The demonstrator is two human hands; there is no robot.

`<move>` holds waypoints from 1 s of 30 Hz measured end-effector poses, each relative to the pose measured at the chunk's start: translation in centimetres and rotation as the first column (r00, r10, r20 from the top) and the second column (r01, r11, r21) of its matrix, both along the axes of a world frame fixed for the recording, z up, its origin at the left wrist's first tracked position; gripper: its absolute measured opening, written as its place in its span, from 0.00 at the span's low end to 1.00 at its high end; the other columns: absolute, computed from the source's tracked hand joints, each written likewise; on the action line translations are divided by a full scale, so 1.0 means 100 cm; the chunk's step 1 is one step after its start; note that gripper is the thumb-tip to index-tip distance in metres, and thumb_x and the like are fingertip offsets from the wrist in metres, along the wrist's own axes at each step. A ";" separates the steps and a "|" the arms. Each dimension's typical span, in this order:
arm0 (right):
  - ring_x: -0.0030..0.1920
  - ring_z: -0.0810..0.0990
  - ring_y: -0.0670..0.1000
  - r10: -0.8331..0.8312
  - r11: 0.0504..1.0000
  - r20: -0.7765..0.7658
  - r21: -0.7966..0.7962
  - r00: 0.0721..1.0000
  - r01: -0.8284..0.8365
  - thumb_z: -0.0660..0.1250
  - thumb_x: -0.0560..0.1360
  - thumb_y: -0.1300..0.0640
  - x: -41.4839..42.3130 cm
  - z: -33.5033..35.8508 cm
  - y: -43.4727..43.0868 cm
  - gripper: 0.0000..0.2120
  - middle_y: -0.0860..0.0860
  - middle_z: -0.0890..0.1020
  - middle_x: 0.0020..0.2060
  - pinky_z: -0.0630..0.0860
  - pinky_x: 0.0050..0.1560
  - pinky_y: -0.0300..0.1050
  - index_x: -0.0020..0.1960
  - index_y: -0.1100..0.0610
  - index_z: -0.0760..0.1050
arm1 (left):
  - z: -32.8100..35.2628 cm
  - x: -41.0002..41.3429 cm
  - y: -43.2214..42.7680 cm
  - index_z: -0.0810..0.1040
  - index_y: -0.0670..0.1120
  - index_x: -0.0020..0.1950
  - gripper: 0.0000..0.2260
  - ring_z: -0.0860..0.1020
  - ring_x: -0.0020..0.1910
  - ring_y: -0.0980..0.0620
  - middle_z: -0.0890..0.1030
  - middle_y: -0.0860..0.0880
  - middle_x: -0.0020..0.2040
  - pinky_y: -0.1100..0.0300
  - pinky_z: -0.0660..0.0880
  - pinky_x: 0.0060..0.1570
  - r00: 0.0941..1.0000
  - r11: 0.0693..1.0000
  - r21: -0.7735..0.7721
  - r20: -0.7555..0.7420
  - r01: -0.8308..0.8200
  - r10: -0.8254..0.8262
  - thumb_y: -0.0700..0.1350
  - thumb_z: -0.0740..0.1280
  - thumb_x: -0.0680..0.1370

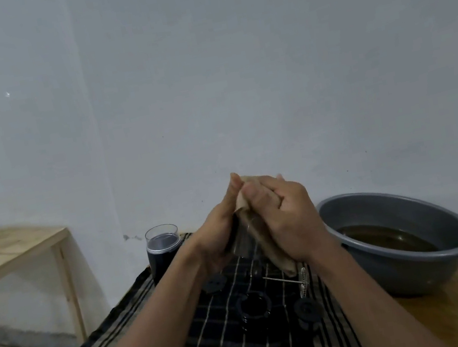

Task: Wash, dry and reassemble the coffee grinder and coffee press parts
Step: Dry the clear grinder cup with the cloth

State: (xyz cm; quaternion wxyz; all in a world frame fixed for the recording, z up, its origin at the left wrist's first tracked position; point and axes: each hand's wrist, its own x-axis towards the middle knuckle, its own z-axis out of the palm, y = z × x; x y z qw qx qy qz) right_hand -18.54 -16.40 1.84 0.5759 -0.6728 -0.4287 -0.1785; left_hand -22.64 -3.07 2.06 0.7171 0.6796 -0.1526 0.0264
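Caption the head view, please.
Left hand holds a clear part while right hand presses a beige cloth against it.

A clear part (242,246), probably the press beaker, is held above the surface: the left grip (218,242) clasps it and the right grip (288,221) wraps a tan cloth (265,240) against it. The dark grinder (164,253), with a clear cup on top, stands upright near the far left corner. Mid-surface lie a black holed disc (214,284), a black ring (253,306), a black knob (307,309) and a thin metal rod (280,280) with its mesh filter (304,281) on edge.
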 end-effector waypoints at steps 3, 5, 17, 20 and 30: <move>0.38 0.83 0.43 -0.061 0.964 0.100 0.265 0.993 0.032 0.66 0.82 0.52 -0.013 -0.004 0.007 0.11 0.42 0.85 0.37 0.77 0.41 0.36 0.44 0.52 0.83 | 0.007 -0.001 0.000 0.87 0.47 0.42 0.40 0.83 0.29 0.51 0.84 0.44 0.33 0.62 0.78 0.26 0.989 0.988 -0.069 -0.048 0.137 -0.140 0.77 0.76 0.44; 0.32 0.80 0.39 -0.156 0.884 0.079 0.456 0.985 0.103 0.65 0.81 0.59 -0.015 -0.002 0.008 0.15 0.40 0.81 0.29 0.74 0.36 0.30 0.37 0.50 0.80 | 0.007 0.004 -0.003 0.88 0.48 0.44 0.40 0.85 0.34 0.48 0.85 0.43 0.38 0.58 0.81 0.32 0.985 0.984 -0.075 -0.044 0.163 -0.167 0.75 0.78 0.44; 0.44 0.86 0.49 -0.129 0.730 -0.426 0.570 0.895 0.376 0.58 0.85 0.48 -0.005 -0.007 0.004 0.19 0.50 0.87 0.39 0.81 0.43 0.45 0.46 0.56 0.83 | 0.010 0.016 -0.020 0.82 0.43 0.40 0.33 0.81 0.34 0.52 0.84 0.49 0.35 0.56 0.79 0.33 0.851 0.839 0.187 0.245 -0.511 0.464 0.73 0.73 0.56; 0.44 0.85 0.45 -0.274 0.680 -0.354 0.586 0.894 0.440 0.57 0.85 0.49 -0.009 -0.008 0.006 0.17 0.47 0.86 0.40 0.80 0.42 0.41 0.48 0.54 0.82 | 0.003 0.013 -0.031 0.83 0.43 0.42 0.40 0.83 0.35 0.51 0.85 0.47 0.36 0.46 0.81 0.39 0.754 0.737 0.239 0.412 -0.632 0.512 0.81 0.62 0.64; 0.40 0.84 0.50 0.070 0.960 -0.363 0.277 0.929 0.036 0.58 0.85 0.49 0.005 0.000 -0.007 0.24 0.51 0.86 0.36 0.81 0.45 0.46 0.37 0.56 0.83 | -0.021 0.004 -0.020 0.82 0.36 0.57 0.52 0.84 0.52 0.36 0.85 0.34 0.53 0.40 0.79 0.56 0.976 0.975 -0.050 -0.005 -0.217 0.217 0.79 0.74 0.53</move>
